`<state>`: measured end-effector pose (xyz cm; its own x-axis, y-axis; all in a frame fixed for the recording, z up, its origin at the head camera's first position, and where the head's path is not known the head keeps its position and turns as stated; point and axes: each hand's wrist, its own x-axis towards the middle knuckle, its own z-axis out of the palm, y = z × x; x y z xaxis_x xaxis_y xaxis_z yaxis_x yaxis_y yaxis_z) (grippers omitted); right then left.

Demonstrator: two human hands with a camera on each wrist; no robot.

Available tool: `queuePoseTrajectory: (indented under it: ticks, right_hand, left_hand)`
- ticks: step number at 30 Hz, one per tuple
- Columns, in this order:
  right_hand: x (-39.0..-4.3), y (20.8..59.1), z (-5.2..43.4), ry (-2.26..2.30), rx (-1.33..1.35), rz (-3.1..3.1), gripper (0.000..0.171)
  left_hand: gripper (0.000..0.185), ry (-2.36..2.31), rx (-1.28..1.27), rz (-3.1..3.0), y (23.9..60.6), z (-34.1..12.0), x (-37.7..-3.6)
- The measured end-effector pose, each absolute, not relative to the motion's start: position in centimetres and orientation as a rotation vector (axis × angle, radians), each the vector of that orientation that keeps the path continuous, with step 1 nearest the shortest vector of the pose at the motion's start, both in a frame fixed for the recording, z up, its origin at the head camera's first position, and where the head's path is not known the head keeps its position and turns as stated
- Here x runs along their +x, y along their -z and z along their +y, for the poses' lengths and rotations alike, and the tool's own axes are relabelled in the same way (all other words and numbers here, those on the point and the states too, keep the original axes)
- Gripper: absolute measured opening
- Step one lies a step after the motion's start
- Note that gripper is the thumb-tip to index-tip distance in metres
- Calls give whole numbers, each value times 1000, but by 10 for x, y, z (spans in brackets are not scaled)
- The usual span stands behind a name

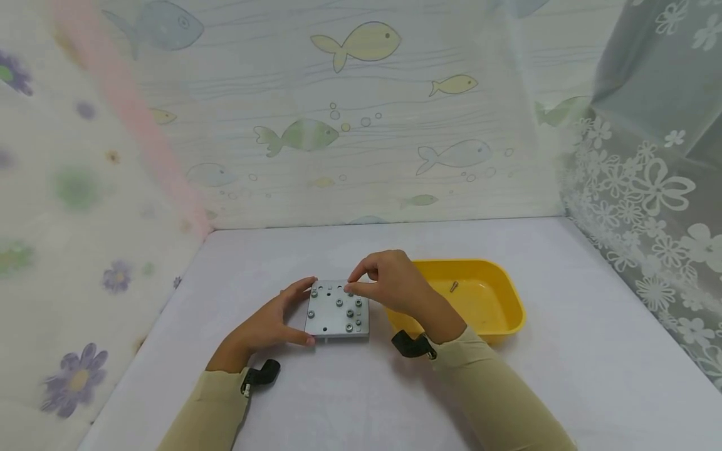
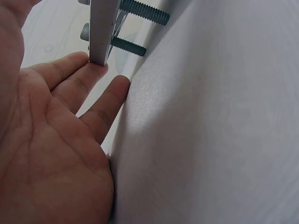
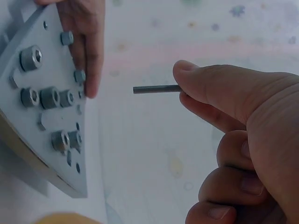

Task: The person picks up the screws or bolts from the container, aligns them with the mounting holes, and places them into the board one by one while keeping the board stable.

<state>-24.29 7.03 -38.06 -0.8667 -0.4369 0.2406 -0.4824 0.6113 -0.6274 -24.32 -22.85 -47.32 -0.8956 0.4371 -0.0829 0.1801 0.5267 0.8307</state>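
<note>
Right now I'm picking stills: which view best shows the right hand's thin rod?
The right wrist view: the rod juts plainly from the fingers. In the head view it can't be made out; the left wrist view lacks it.

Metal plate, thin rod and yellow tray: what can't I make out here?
- Right wrist view: one end of the thin rod, hidden by the right hand pinching it.
- Left wrist view: the rest of the metal plate, cut off by the top edge.
- Head view: part of the yellow tray, hidden behind the right hand and wrist.
</note>
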Motion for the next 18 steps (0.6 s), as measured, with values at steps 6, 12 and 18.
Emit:
queuePoseTrajectory:
  ticks: [6, 12, 18]
  right_hand:
    - [-239, 384, 58, -1037, 850, -2827, 11]
    - [-235, 386, 50, -1014, 900, -2861, 12]
    - [-234, 392, 42, -977, 904, -2903, 10]
  left_hand:
    - [120, -1285, 501, 2496, 471, -228, -242]
    - [120, -1288, 502, 2497, 471, -228, -241]
    - [120, -1296, 534, 2499, 471, -230, -242]
